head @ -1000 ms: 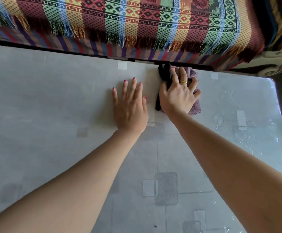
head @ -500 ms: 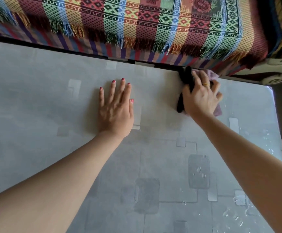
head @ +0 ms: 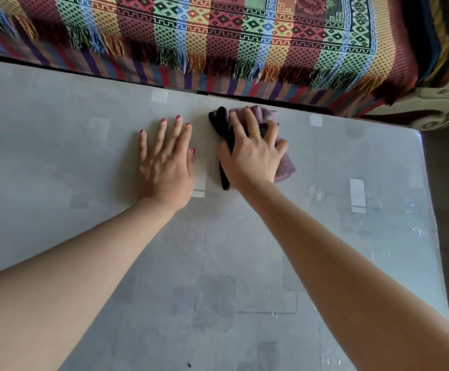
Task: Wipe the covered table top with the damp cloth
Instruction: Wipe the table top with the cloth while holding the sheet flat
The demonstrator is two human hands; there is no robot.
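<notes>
The grey covered table top (head: pixel 57 162) fills most of the view, printed with pale and dark squares under a clear sheet. A bunched purple and black damp cloth (head: pixel 285 167) lies near the far edge, right of centre. My right hand (head: pixel 253 159) presses down on it with fingers curled over the cloth. Just to its left, my left hand (head: pixel 164 167) rests flat on the table, fingers spread, holding nothing. Most of the cloth is hidden under my right hand.
A sofa draped in a bright striped woven throw (head: pixel 218 36) with fringe runs along the table's far edge. Water droplets (head: pixel 411 210) glisten on the right part of the cover. The table's right edge (head: pixel 429 210) drops to dark floor.
My right hand slid the cloth to the right along the far edge, then back left close to my left hand. The left hand stayed flat on the table.
</notes>
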